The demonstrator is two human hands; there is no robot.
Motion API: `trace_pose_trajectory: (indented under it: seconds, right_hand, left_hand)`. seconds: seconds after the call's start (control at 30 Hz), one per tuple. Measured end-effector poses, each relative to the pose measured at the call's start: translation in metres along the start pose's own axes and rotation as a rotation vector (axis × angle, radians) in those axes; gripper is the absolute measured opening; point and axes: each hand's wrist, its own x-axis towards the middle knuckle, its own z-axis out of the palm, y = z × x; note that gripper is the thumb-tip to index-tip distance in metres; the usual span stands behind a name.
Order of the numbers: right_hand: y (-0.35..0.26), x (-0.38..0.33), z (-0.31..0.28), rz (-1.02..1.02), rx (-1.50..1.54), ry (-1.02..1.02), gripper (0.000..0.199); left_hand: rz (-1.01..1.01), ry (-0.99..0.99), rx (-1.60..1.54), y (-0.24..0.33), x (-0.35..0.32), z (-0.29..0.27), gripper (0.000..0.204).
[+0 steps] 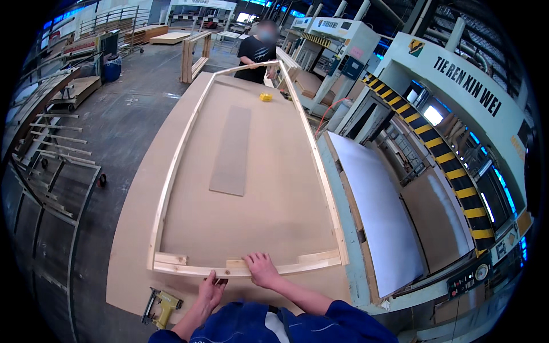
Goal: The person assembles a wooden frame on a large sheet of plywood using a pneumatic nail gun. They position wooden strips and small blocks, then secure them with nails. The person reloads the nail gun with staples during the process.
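Note:
A long wooden frame point(194, 270) of pale timber lies on a large brown fibreboard sheet point(274, 223). My left hand point(211, 291) grips its near rail, palm up, with the thumb at the edge and the fingers partly under it. Just to the right, my right hand point(263, 271) reaches over the same rail. Its fingers curl round a short wooden block point(235, 264) against the rail's inner side, covering part of it. Other short pieces sit in the near left corner point(171, 258) and near right corner. A yellowish nail gun point(166, 307) lies left of my left hand.
At the far end a person point(257, 51) holds the frame's other end. A flat brown strip point(231, 154) and a yellow box point(265, 97) lie inside the frame. A white press point(452, 74) stands to the right, a metal rack point(74, 246) to the left.

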Motion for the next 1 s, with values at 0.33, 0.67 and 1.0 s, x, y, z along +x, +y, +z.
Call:
trace_pose_trajectory:
  seconds: [0.33,0.67,1.0]
  right_hand:
    - [0.013,-0.003,0.019,0.006,0.041,-0.155,0.076]
    - [0.031,-0.008,0.067,0.022,-0.024,-0.267,0.087]
    - [0.036,-0.011,0.096,0.091,0.095,-0.334,0.083]
  left_hand:
    - [-0.08,0.041,0.007,-0.018,0.037,-0.035,0.034]
    - [0.08,0.094,1.06,-0.014,0.018,-0.047,0.038]
    - [0.129,-0.231,2.331,-0.019,-0.021,-0.104,0.054]
